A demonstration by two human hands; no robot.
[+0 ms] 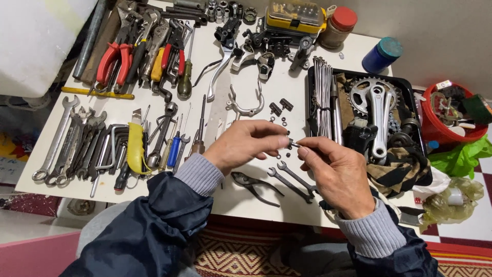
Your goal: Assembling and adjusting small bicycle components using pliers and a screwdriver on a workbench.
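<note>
Small bolt [292, 144] pinched between left hand [246, 143] and right hand [335, 172], over cluttered white table [287, 97], checkered floor [482, 225].

Bright, even, cool light falls from overhead on the white bench [287, 100], with only short soft shadows under the tools. The chrome crank [378, 115] and the wrenches [61, 149] at left show small glints. The white box [36, 41] at upper left is nearly washed out. Focus is sharp mid-frame; the edges bow slightly, and the dark sleeves [154, 231] at bottom look softer.
</note>
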